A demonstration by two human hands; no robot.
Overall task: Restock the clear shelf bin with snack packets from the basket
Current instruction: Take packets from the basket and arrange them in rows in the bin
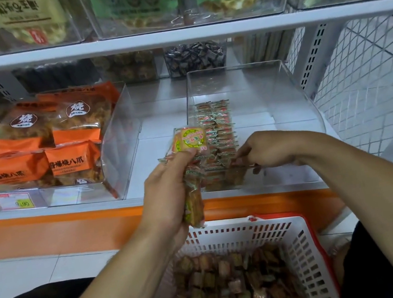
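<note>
Orange-and-green snack packets (191, 147) — a small stack — sit gripped in the left hand (169, 195), its fingers curled round them. Right hand (266, 150) fingers pinch packets standing in rows inside the clear bin (257, 81). Below both hands, the white basket (299, 243) holds loose packets.

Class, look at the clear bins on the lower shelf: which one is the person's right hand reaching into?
The right-hand clear bin, holding one row of small snack packets. The right hand is inside its front; the left-hand bin holds big orange bags.
</note>
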